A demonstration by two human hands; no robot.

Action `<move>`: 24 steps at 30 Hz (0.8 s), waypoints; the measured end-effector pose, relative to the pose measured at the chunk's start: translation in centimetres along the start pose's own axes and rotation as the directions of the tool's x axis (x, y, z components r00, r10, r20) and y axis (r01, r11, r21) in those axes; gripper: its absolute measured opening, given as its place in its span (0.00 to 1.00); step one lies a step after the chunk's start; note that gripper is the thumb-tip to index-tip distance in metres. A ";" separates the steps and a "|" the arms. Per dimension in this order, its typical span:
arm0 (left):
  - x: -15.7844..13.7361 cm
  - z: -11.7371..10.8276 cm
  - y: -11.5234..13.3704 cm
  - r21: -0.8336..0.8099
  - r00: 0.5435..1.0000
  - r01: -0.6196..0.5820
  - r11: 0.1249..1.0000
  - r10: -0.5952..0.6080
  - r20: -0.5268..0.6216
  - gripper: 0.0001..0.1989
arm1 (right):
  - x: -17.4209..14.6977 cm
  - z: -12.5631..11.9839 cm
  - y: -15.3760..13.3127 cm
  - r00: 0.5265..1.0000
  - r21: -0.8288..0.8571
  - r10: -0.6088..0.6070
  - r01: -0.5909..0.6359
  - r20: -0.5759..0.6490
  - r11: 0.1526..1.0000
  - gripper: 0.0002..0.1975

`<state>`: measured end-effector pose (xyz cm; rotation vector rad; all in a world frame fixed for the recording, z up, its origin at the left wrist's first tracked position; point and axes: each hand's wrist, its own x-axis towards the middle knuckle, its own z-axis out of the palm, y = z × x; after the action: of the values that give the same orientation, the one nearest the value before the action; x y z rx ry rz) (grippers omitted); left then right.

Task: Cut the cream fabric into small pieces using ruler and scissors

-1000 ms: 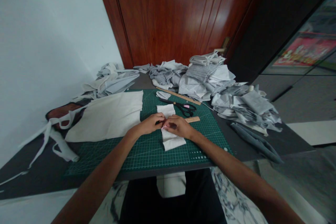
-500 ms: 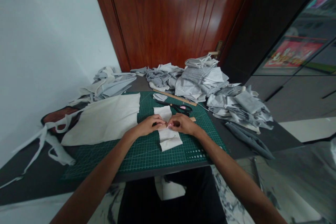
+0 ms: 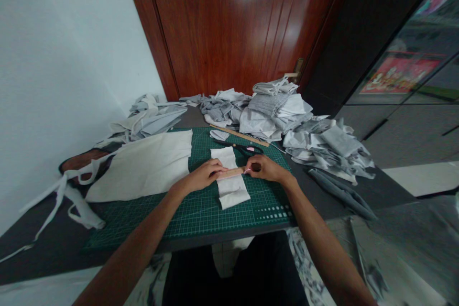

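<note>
A: What lay on the dark grey, flat-topped tabletop (image 3: 46, 229)?

B: A green, gridded, rectangular cutting mat (image 3: 193, 215), with a large cream cloth panel (image 3: 143, 165) covering its far left part and a narrow white fabric strip (image 3: 234, 196) lying near its middle.

A: And what had just changed?

B: The left hand (image 3: 204, 176) and right hand (image 3: 269, 169) had moved apart. Half a second earlier they nearly met over the strip; now a flat, tan wooden ruler (image 3: 231, 172) showed between them, crosswise on it.

A: Meaning?

B: The ruler seemed steadied at both ends. Left fingers touched one end, how firmly I couldn't tell; right fingertips were pinched together on a tiny pinkish piece (image 3: 247, 170) at the other.
</note>
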<state>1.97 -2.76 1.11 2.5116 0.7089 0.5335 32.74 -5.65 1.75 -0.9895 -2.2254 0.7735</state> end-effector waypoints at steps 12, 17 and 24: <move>-1.8 -2.7 1.1 0.100 0.984 0.165 0.981 -0.171 0.049 0.11 | -0.6 -1.7 2.9 0.779 -0.188 0.237 -0.412 -0.581 0.892 0.12; -1.3 -2.9 0.2 0.064 0.977 0.213 0.975 -0.212 -0.030 0.07 | -1.4 -2.0 4.5 0.663 -0.180 0.325 -0.575 -0.674 0.798 0.12; -1.5 -4.0 -0.6 -0.035 0.946 0.249 0.968 -0.251 -0.205 0.03 | -1.5 -1.5 4.4 0.641 -0.218 0.371 -0.650 -0.672 0.728 0.08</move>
<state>-1.36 -1.81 3.67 2.3309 1.0834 0.7102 36.61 -3.99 -0.71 -1.8784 -1.5606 0.0919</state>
